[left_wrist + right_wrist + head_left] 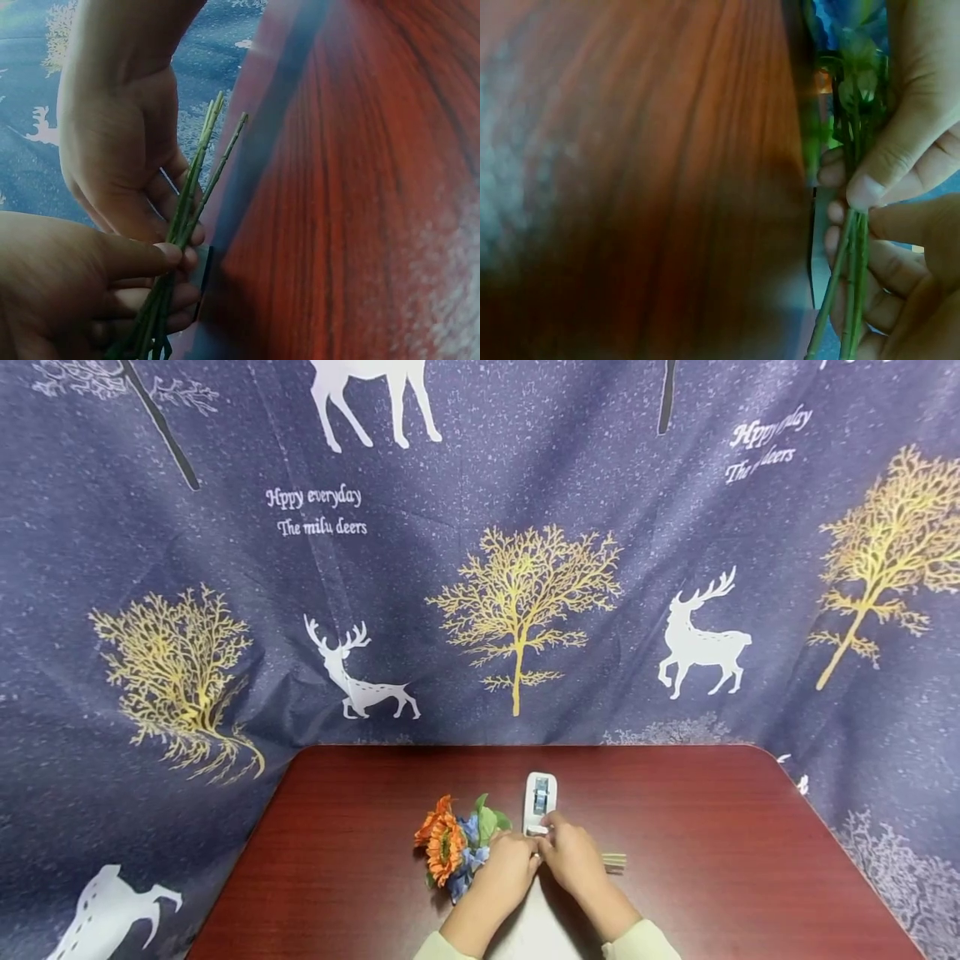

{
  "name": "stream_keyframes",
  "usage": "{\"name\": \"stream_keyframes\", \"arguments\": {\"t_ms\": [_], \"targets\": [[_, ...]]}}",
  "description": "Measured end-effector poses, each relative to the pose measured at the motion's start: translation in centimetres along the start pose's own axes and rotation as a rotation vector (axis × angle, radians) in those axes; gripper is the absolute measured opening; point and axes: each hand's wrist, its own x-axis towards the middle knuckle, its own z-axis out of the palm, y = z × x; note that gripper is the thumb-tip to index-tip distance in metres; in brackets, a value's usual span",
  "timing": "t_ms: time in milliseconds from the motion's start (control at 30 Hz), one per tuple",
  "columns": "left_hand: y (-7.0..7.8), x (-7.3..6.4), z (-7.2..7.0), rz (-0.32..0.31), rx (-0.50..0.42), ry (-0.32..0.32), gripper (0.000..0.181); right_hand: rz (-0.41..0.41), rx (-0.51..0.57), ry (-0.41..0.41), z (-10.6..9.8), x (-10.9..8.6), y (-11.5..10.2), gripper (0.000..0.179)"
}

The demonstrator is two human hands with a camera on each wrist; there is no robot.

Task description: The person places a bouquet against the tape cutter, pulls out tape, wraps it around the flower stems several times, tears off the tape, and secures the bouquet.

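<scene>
A bouquet of artificial flowers lies crosswise before me, with orange blooms (446, 852), small blue flowers (476, 858) and green leaves (487, 823) on the left. Its green stems (196, 180) run right, and their cut ends (614, 861) stick out past my right hand (576, 862). My left hand (508, 867) pinches the stems, thumb on the near side and fingers behind. Close beside it, the right hand curls its fingers behind the same stems, thumb against them. Just beyond the fingertips is a white case (540, 802) with a bluish window, its near end partly hidden by the hands.
The dark red wooden table (360, 827) has rounded far corners. Behind it hangs a blue-purple cloth (480, 485) printed with deer and golden trees, which also runs along both sides.
</scene>
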Motion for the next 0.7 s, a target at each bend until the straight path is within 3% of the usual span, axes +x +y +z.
{"name": "stream_keyframes", "arguments": {"t_ms": [400,567,700], "targets": [[-0.4,0.0,-1.0,0.049,-0.001,-0.006,0.015,0.060,0.075,-0.067,-0.4,-0.2,0.1,0.021],[-0.3,0.0,-1.4,0.048,0.027,-0.042,0.020,0.087,0.091,-0.083,-1.2,-0.3,0.8,0.020],[-0.3,0.0,-2.0,0.045,0.025,-0.073,0.021,0.035,0.094,-0.164,-2.5,-0.6,1.6,0.017]]}}
